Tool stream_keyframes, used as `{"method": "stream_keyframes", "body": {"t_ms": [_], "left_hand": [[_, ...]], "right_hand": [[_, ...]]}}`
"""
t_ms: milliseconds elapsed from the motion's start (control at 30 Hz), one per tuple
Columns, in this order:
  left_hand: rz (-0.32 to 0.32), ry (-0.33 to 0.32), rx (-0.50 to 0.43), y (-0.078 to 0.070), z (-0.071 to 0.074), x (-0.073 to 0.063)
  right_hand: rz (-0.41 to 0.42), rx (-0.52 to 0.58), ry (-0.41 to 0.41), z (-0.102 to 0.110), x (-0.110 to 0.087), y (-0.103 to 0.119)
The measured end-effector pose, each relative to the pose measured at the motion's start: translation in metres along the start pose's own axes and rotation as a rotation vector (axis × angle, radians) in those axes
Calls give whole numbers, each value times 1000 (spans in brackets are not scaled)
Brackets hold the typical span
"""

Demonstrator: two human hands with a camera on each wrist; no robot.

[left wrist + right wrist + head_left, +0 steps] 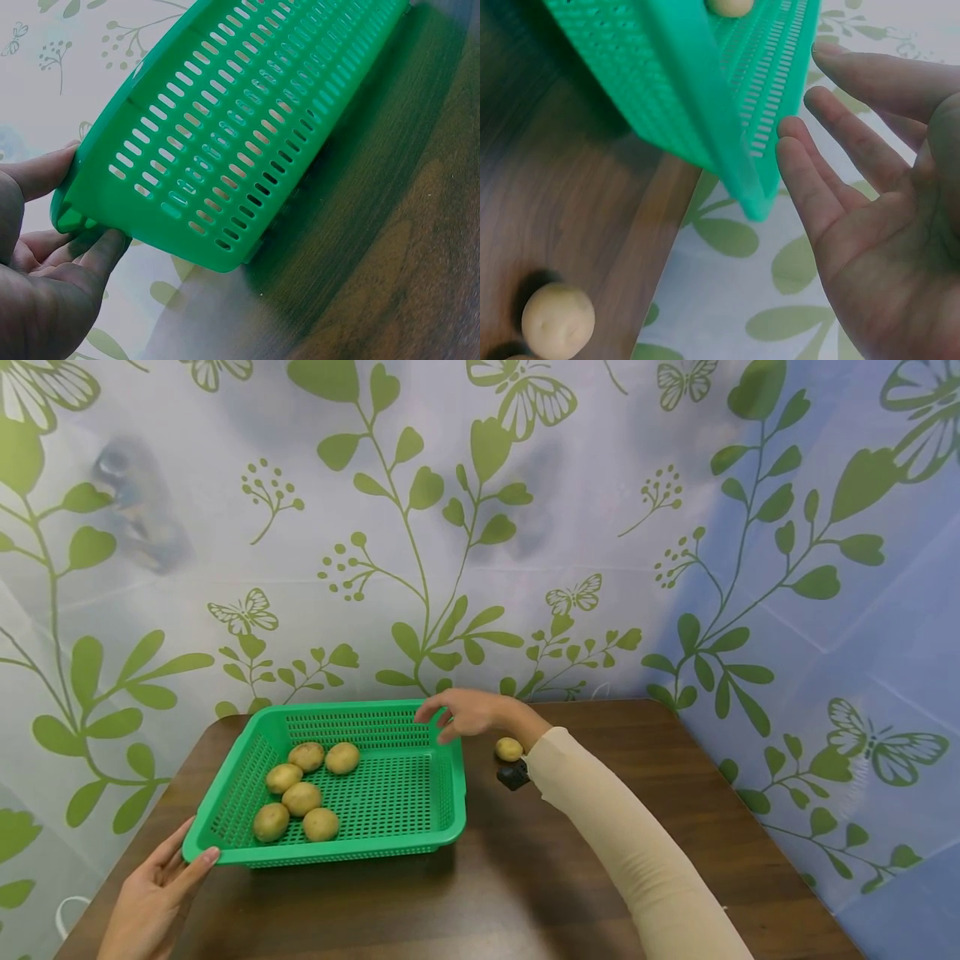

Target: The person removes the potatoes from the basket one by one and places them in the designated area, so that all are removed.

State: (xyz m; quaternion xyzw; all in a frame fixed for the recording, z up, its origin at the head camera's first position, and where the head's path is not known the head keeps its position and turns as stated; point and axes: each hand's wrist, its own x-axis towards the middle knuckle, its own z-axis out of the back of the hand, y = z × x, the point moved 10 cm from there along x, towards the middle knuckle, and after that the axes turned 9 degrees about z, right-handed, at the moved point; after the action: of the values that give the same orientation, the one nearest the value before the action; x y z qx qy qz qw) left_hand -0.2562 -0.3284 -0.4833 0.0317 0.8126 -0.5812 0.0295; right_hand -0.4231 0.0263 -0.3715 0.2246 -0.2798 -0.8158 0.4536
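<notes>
A green perforated plastic basket (397,839) stands on the table with several potatoes (302,798) grouped in its left half. My left hand (153,893) grips the near left corner, thumb on top of the rim and fingers underneath, as the left wrist view also shows at the basket's corner (97,165). Over the far right corner hovers my right hand (471,712), fingers spread and slightly bent, holding nothing. In the right wrist view its palm (900,225) and separated fingers show beside the basket rim (739,161).
A potato (509,749) lies on the brown wooden table (360,910), right of the basket and beside my right wrist. A small black device (513,774) sits at that wrist. Behind the table hangs a leaf-and-butterfly patterned sheet (465,568).
</notes>
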Motion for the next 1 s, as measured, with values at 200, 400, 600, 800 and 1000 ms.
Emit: {"method": "stream_keyframes", "body": {"t_ms": [200,400,600,800,1000], "left_hand": [[-3,4,-32,-2,-1,-3],[3,5,-44,-3,-3,-3],[-7,14,-57,-3,-4,-3],[-9,21,-55,-2,-3,-3],[-43,46,-80,-5,-7,-3]], "right_hand": [[20,17,13,-6,16,11],[37,45,43,-17,33,21],[45,27,64,-27,49,23],[60,16,87,-41,66,26],[110,2,129,-56,82,36]]}}
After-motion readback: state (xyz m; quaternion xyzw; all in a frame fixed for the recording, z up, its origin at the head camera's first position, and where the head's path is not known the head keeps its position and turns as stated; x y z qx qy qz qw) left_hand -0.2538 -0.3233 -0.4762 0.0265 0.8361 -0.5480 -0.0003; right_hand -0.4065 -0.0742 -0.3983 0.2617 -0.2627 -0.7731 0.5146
